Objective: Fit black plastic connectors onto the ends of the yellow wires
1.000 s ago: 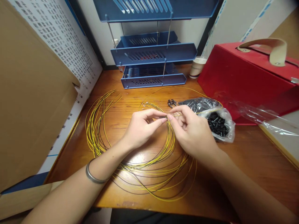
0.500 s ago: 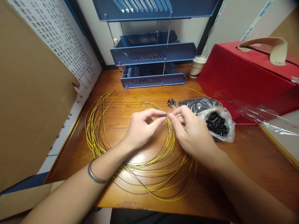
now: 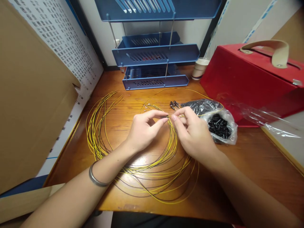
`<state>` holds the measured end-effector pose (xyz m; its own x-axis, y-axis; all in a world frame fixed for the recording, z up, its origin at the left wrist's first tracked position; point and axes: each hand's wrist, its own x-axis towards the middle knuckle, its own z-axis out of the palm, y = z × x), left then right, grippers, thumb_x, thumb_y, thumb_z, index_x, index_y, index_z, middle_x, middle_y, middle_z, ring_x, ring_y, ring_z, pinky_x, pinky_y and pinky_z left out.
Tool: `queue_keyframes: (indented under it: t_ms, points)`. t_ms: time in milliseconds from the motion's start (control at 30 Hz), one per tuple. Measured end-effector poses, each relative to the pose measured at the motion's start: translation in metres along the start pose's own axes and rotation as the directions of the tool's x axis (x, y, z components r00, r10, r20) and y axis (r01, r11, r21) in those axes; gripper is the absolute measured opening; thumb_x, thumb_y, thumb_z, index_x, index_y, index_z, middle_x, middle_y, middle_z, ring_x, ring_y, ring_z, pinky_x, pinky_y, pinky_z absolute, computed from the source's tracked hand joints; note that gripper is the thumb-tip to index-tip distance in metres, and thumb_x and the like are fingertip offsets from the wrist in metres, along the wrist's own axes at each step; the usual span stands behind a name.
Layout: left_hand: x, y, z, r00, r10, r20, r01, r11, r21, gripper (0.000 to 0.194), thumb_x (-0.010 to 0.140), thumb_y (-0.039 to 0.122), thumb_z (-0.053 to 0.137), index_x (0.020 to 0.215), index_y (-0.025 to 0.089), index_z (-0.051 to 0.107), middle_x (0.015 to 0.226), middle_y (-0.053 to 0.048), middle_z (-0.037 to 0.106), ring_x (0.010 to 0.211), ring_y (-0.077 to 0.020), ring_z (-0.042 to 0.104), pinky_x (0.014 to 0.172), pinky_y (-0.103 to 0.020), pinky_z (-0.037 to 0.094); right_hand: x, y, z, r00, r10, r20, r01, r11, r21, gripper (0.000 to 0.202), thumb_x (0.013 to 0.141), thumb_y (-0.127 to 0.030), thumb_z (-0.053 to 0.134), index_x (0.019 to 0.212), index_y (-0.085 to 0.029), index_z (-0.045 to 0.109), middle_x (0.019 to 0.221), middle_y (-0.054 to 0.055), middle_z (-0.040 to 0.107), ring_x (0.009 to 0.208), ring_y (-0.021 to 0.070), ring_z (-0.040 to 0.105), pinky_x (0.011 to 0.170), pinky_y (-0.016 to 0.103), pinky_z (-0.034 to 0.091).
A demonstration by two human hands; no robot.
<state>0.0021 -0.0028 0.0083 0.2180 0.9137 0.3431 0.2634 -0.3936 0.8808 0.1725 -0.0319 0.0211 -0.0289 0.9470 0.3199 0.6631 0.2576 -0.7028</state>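
My left hand [image 3: 145, 130] pinches a small black piece [image 3: 167, 116] between thumb and fingertips. Just to its right, my right hand [image 3: 196, 133] grips a thin yellow wire [image 3: 171, 116] that meets the black piece. From my right hand this wire runs right and loops back over the table. Coiled yellow and black wires [image 3: 95, 136] lie beneath both forearms and hands. Behind my right hand are several black-tipped wire ends [image 3: 175, 104] and an open clear bag of small black parts [image 3: 219, 126].
Blue stacked trays [image 3: 155, 83] stand at the back of the wooden table [image 3: 247, 158]. A paper cup [image 3: 200, 68] stands beside a red box [image 3: 237, 79] with a beige handle. Cardboard [image 3: 33, 95] rises at the left.
A short stretch of yellow wire now shows between my hands, whose fingertips are slightly farther apart. The wire loop at the right has shifted a little left.
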Motion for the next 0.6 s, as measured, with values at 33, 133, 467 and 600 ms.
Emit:
queue_keyframes:
  t_ms: [33,133,467,600]
  points:
    - [0.000,0.001,-0.001,1.000,0.008,0.004,-0.008,1.000,0.005,0.016,0.087,0.026,0.072,0.099,0.018,0.078,0.086,-0.003,0.079,0.050,-0.0072,0.056,0.049,-0.021,0.044,-0.001,0.000,0.001,1.000,-0.011,0.000,0.011,1.000,0.010,0.011,0.099,-0.033,0.050,0.096,-0.022,0.053,0.054,-0.007,0.052,0.046,0.0116,0.040,0.054,0.027,0.026]
    - [0.001,0.004,-0.004,1.000,0.020,-0.013,-0.020,1.000,0.014,0.017,0.087,0.027,0.072,0.099,0.017,0.078,0.085,-0.003,0.078,0.051,-0.0076,0.057,0.049,-0.021,0.044,-0.005,-0.002,0.004,0.999,-0.035,-0.036,0.037,0.997,0.071,0.020,0.097,-0.033,0.055,0.113,-0.022,0.051,0.056,-0.009,0.049,0.046,0.0113,0.044,0.053,0.026,0.030]
    - [0.002,0.006,-0.005,0.996,0.009,-0.089,-0.010,1.000,-0.008,0.017,0.086,0.029,0.074,0.097,0.017,0.078,0.084,-0.003,0.077,0.052,-0.0090,0.059,0.050,-0.023,0.046,-0.003,-0.010,0.007,0.966,0.225,0.125,-0.257,0.843,0.472,0.028,0.090,-0.047,0.066,0.089,-0.019,0.062,0.053,-0.005,0.056,0.043,0.0091,0.046,0.043,0.023,0.033]
    - [0.000,0.011,-0.004,0.997,0.011,-0.077,-0.012,1.000,-0.014,0.016,0.086,0.028,0.074,0.096,0.016,0.079,0.081,-0.003,0.078,0.051,-0.0090,0.058,0.050,-0.023,0.045,0.004,-0.005,0.006,0.946,0.293,0.137,-0.303,0.651,0.696,0.037,0.082,-0.044,0.078,0.101,-0.017,0.062,0.054,-0.007,0.058,0.039,0.0062,0.043,0.038,0.019,0.028]
